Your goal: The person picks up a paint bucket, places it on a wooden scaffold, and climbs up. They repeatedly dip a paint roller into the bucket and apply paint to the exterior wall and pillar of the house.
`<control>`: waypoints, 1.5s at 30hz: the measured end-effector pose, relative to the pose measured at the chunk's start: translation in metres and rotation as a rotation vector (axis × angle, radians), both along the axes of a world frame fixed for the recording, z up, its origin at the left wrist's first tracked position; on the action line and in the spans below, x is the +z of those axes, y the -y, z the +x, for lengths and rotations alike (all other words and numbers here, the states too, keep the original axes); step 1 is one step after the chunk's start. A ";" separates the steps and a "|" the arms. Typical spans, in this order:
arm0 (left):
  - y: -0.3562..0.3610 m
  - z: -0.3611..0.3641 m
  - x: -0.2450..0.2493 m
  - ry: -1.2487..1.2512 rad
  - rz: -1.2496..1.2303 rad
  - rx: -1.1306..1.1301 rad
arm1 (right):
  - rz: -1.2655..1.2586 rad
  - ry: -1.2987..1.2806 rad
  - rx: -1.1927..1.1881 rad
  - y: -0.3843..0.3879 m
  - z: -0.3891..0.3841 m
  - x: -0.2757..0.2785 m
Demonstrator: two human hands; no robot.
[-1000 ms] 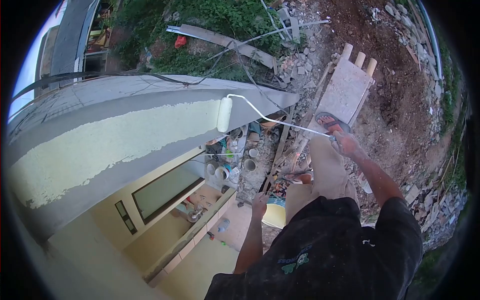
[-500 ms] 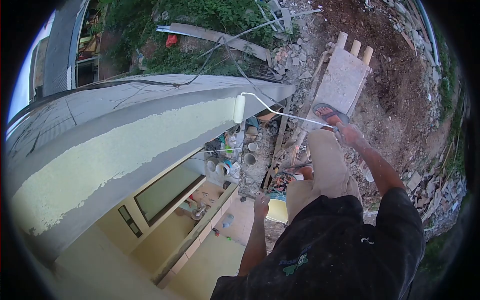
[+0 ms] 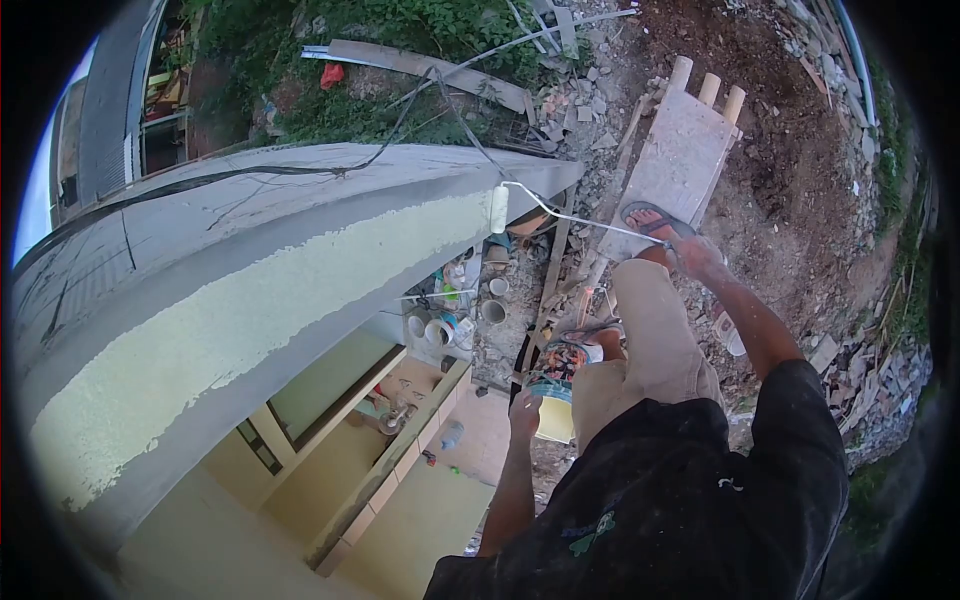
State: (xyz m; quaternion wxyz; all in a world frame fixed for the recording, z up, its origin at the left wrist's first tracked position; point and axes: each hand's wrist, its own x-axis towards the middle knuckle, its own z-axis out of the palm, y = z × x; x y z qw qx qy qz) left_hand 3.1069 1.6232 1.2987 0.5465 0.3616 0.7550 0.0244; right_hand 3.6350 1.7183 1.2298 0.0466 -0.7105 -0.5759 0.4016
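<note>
A board [image 3: 685, 150] is lying across three poles [image 3: 708, 88] and carrying a sandalled foot [image 3: 648, 220] at its near end. Below, the dirt ground [image 3: 790, 190] is bearing rubble [image 3: 590, 105], a plank [image 3: 420, 65] and cans [image 3: 440, 330].

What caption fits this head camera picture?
Right hand presses a paint roller on a grey ledge; left hand holds a paint bucket.
</note>
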 end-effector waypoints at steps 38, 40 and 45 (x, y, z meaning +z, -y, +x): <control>-0.036 0.005 -0.005 -0.082 0.237 -0.523 | 0.261 -0.175 0.031 -0.032 0.001 0.094; -0.034 0.003 -0.003 -0.042 0.296 -0.543 | 0.355 -0.213 0.014 -0.037 -0.006 0.105; -0.047 0.026 0.018 -0.170 0.219 -0.319 | 0.687 -0.223 -0.012 -0.047 -0.022 0.092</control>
